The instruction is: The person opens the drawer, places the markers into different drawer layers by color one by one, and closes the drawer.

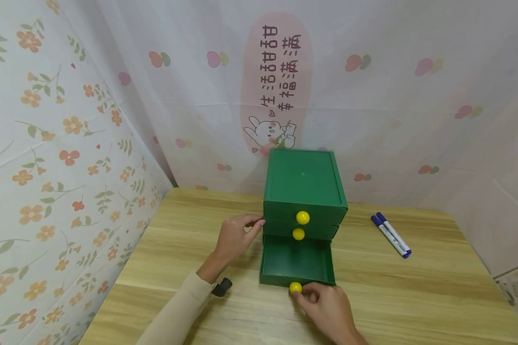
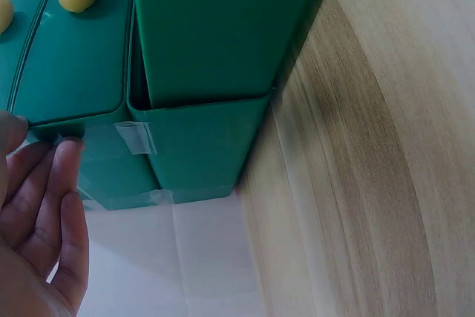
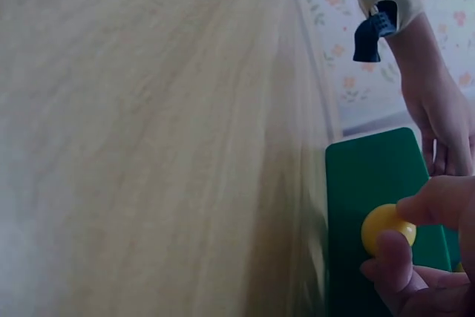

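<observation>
A green cabinet (image 1: 304, 177) of stacked drawers stands on the table, with round yellow knobs on its fronts. Its bottom drawer (image 1: 295, 261) is pulled well out, its bare green floor showing. My right hand (image 1: 328, 306) pinches that drawer's yellow knob (image 3: 386, 228) between thumb and fingers. At the cabinet's left side is my left hand (image 1: 237, 235), its fingers fairly straight. Its fingertips (image 2: 70, 146) touch the side wall close to the front edge, below the upper yellow knobs. Clear tape (image 2: 135, 137) joins the drawer casings on this side.
Two white markers with blue caps (image 1: 390, 235) lie side by side on the wooden table (image 1: 414, 287), right of the cabinet. A printed curtain (image 1: 371, 105) hangs behind the table, and a floral one (image 1: 47, 167) at its left. A black wrist mount (image 1: 222, 287) sticks out below my left sleeve.
</observation>
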